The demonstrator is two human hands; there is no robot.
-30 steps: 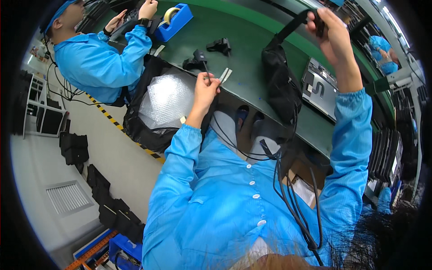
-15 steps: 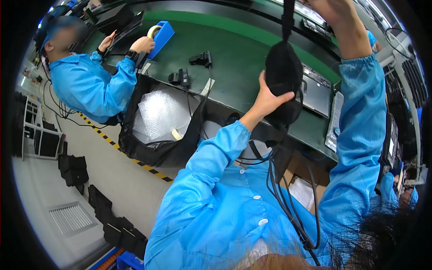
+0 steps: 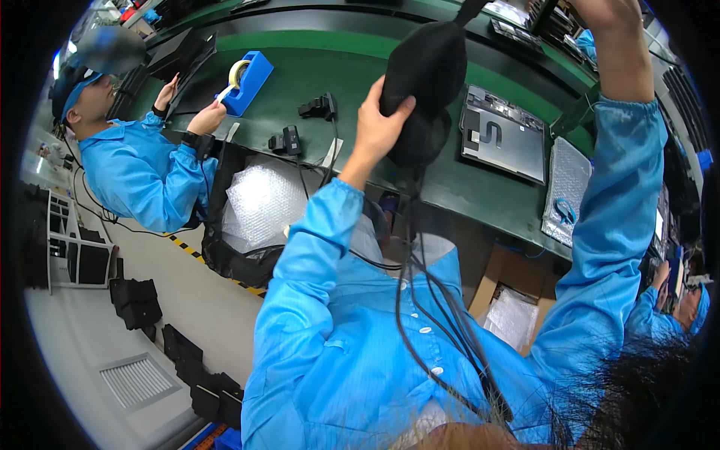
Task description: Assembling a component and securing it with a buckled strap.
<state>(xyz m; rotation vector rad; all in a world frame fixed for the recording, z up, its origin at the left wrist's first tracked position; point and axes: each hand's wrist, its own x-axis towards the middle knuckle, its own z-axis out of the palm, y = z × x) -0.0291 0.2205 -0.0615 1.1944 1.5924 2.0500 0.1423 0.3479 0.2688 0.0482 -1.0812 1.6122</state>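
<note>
My left hand is wrapped round a black fabric pouch, thumb on the near side and fingers on its left. A black strap runs up from the pouch's top and leaves the picture. Several black cables hang below the pouch across my blue jacket. My right hand is raised at the upper right, cut off by the picture's top edge, so its fingers are hidden. To the right of the pouch, a silver-grey laptop-like panel with exposed parts lies on the green bench.
At left, a co-worker pulls tape from a blue dispenser. Black adapters lie near the bench edge. Bubble wrap fills a black-lined bin. A cardboard box stands below the bench; another bubble-wrapped item lies at right.
My left hand and the pouch have moved left in the picture, and the pouch now tilts. The laptop-like panel is more fully visible. The co-worker's hand has drawn tape out from the dispenser.
</note>
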